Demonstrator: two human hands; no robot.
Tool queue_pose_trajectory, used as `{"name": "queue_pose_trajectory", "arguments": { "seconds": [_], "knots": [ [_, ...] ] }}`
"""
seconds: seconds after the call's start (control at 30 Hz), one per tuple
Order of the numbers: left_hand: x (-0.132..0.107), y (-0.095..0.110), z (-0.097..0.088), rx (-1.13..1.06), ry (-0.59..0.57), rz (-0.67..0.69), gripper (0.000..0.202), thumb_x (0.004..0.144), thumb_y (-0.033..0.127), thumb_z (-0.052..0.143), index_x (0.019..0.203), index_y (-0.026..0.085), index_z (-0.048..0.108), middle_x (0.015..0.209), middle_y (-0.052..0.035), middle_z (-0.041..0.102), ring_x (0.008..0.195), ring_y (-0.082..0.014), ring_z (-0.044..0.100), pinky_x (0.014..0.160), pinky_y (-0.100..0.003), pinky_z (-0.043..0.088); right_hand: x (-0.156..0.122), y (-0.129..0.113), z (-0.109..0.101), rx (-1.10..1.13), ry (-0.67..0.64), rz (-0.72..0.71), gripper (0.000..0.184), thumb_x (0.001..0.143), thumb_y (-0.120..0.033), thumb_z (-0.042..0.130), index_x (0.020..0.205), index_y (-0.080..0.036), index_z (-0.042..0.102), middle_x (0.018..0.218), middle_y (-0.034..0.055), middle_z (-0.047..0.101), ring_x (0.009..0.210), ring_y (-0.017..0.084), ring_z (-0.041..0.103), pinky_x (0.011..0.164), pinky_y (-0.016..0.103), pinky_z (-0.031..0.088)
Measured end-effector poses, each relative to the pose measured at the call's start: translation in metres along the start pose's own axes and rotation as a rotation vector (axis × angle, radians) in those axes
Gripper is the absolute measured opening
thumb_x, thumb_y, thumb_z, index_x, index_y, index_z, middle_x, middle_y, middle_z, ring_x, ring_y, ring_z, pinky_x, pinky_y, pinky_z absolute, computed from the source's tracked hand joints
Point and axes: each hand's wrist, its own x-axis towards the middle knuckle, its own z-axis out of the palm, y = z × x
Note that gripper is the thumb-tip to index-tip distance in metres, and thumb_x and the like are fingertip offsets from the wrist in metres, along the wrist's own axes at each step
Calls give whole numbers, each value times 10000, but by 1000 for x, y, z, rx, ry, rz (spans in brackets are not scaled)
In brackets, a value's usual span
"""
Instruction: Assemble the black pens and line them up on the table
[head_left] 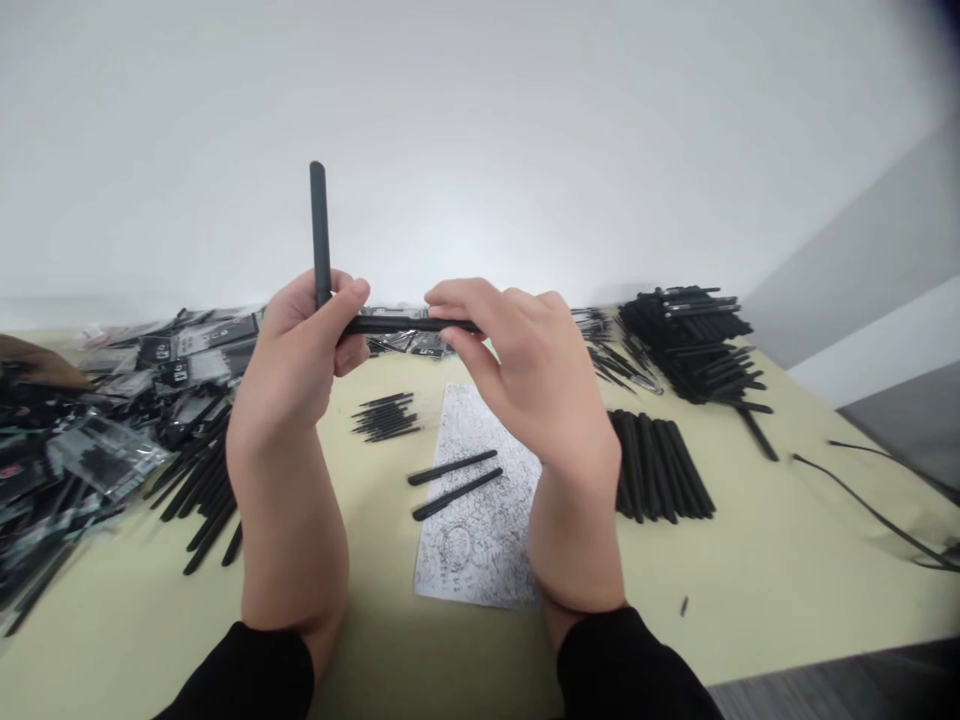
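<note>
As the left hand (294,365) closes round an upright black rod (320,225), the right hand (536,380) pinches the end of a level black rod (420,324) whose other end disappears into the left fingers. Neither hand is released: the left wraps its rod firmly, while the right bears on its rod with bent fingers from above. The left fingers hide the spot where the two rods meet, so whether they touch or join cannot be told. Both rods are held in the air above the bench (750,600), at about 12 o'clock from the wrists.

The rods look stiff, light and smooth, and their matte finish may offer little friction. They would probably tolerate firm finger pressure, and a shaft this thin seems best taken near its middle or at both ends.

Around the hands, a printed paper sheet (480,540) lies at 6 o'clock, carrying two loose black rods (454,467) side by side. From the sheet, a small bundle of rods (386,417) sits at 10 o'clock and a close-set row of thicker rods (660,470) at 3 o'clock. A tall heap of rods (690,340) rises at 2 o'clock from the hands, clear plastic packets (109,455) crowd the bench at 9 o'clock, and a thin black cable (870,505) trails at 3 o'clock.
</note>
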Motion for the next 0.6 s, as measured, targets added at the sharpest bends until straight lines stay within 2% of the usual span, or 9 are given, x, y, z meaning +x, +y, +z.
{"name": "queue_pose_trajectory", "arguments": {
  "seconds": [0.2, 0.4, 0.6],
  "knots": [
    [-3, 6, 1, -11, 16, 10, 177, 871, 168, 640, 722, 169, 545, 564, 75, 322, 387, -4, 301, 370, -150, 302, -4, -3, -1, 202, 105, -5, 325, 916, -100, 455, 1199, -254, 501, 1149, 41, 621, 1030, 187, 600, 796, 309, 507],
    [-4, 11, 4, -18, 87, -20, 177, 854, 156, 665, 711, 166, 561, 586, 69, 365, 376, -2, 285, 393, -167, 408, -8, -3, -6, 288, 95, -22, 419, 850, -17, 443, 1203, -241, 457, 975, 1, 595, 920, 136, 609, 818, 279, 530],
    [-3, 11, 2, -14, 94, -23, 175, 840, 173, 689, 715, 169, 567, 599, 69, 373, 381, -3, 299, 418, -169, 449, -9, -2, -5, 275, 76, 25, 473, 870, -62, 447, 1301, -253, 414, 990, 7, 630, 929, 161, 630, 803, 314, 527]
  ]
}}
